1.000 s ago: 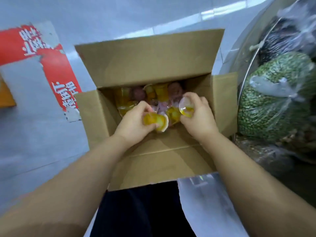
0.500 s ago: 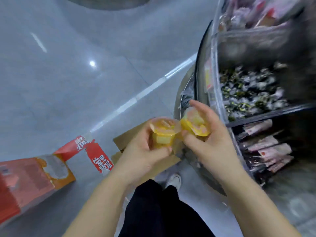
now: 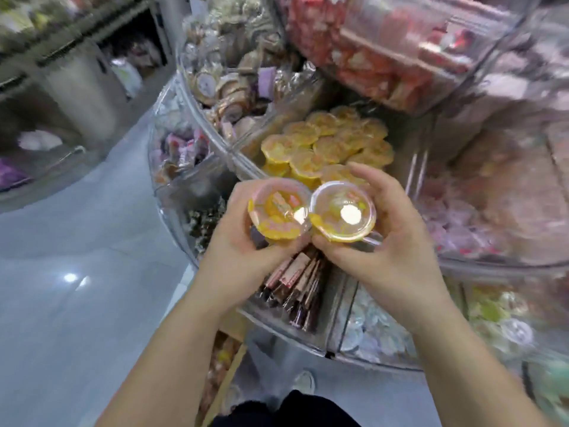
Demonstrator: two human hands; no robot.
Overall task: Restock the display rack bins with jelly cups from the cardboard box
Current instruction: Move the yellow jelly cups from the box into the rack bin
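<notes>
My left hand [image 3: 243,251] grips a yellow jelly cup [image 3: 278,211] with its clear lid facing up. My right hand [image 3: 391,241] holds a second yellow jelly cup [image 3: 343,215] pressed against the first. Both cups hover in front of the round clear display rack [image 3: 212,118]. Just beyond them a bin [image 3: 243,160] holds several yellow jelly cups [image 3: 326,143]. A corner of the cardboard box [image 3: 229,368] shows low down between my forearms.
Neighbouring rack bins hold round wrapped snacks [image 3: 234,87], red packets [image 3: 372,50] and pink cups [image 3: 455,223]. A lower tier holds brown stick packets [image 3: 295,285] and clear cups [image 3: 372,331]. Grey floor [image 3: 77,272] lies to the left, shelving [image 3: 61,57] behind it.
I have lifted both cups from the box up to the rack. The view swung from the floor to the rack's bins, and the cups now sit before the yellow-cup bin.
</notes>
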